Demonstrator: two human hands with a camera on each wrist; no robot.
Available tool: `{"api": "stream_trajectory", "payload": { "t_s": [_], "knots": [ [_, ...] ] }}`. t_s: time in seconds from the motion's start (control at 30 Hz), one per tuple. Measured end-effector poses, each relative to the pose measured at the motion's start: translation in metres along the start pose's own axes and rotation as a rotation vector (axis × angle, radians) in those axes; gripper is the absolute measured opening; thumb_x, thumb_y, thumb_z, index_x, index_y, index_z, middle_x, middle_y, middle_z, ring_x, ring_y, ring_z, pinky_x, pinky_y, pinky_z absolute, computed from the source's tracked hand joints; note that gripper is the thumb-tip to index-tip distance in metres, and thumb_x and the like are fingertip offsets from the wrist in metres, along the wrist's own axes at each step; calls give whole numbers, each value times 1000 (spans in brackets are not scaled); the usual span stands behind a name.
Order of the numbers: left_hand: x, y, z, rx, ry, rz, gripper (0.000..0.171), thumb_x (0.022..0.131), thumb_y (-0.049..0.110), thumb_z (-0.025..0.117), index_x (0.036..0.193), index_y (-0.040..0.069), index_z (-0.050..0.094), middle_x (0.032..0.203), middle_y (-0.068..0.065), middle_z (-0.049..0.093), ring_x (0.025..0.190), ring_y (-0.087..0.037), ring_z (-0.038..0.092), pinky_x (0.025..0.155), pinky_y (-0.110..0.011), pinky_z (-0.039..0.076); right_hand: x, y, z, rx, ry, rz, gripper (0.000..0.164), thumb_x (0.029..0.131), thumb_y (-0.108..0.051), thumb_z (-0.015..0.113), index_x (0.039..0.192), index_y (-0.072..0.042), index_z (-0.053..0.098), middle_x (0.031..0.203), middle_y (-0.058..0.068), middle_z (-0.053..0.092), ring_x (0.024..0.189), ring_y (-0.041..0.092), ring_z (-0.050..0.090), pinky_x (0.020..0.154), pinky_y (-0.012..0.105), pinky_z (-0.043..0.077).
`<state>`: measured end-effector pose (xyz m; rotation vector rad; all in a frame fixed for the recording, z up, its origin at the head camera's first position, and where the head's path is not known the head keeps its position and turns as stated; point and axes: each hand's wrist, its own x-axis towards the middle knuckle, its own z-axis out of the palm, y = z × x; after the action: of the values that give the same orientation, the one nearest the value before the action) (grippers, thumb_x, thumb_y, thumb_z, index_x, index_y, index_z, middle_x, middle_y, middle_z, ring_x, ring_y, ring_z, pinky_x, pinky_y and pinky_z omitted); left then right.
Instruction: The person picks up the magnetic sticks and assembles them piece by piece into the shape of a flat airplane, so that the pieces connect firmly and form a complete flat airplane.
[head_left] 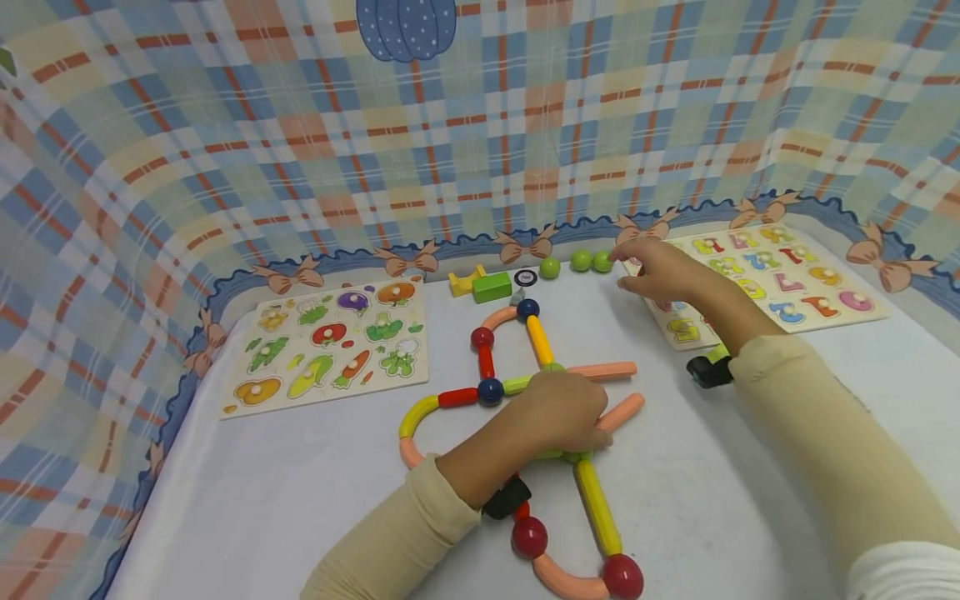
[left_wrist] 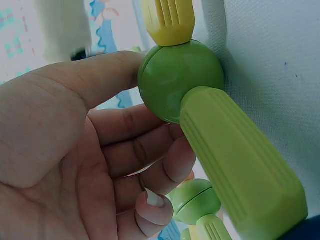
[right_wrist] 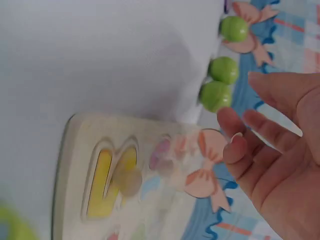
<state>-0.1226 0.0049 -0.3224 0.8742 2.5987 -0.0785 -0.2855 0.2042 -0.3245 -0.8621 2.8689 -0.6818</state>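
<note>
On the white tabletop lies a figure of magnetic sticks and balls, with red balls (head_left: 529, 537) and blue balls (head_left: 491, 392) at some joints. My left hand (head_left: 566, 408) bends over its middle, thumb and fingers around a green ball (left_wrist: 170, 85) that joins a yellow stick (left_wrist: 168, 22) and a yellow-green stick (left_wrist: 240, 160). Two salmon sticks (head_left: 607, 372) point right beside this hand. My right hand (head_left: 663, 271) reaches to the back, fingers spread and bent, nothing in its grasp. Its fingertips are close to the nearest of three loose green balls (right_wrist: 216, 96).
A vegetable peg puzzle board (head_left: 300, 392) lies on the left, and a number peg puzzle board (head_left: 847, 312) lies under and beyond the right arm. Green and yellow blocks (head_left: 492, 287) stand at the back. Plaid curtain fabric (head_left: 480, 150) encloses the table's far side.
</note>
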Motion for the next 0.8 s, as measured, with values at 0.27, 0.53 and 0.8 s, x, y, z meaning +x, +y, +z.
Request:
{"api": "stream_trajectory", "payload": {
  "t_s": [0.27,0.53,0.8],
  "knots": [
    [2,7,1,14,-4,18,30,81,49,60,77,19,59,54,4,52,54,-10,49,56,-25,37,26,19,14,-121,-113,99,56,84,-7,56,136,-2,37,135,23,34,118,41,37,92,54,31],
    [4,8,-2,27,-5,4,28,81,48,60,80,20,59,57,4,51,55,-11,49,55,-26,37,37,8,8,-150,-142,109,50,82,-4,56,131,-4,44,125,23,45,110,39,46,87,53,36],
    [6,11,-3,64,4,-3,27,81,48,60,80,21,59,57,6,52,55,-11,49,55,-27,37,43,9,13,-130,-146,158,40,83,-2,52,123,-3,52,116,21,52,93,32,50,77,44,38]
  ]
}}
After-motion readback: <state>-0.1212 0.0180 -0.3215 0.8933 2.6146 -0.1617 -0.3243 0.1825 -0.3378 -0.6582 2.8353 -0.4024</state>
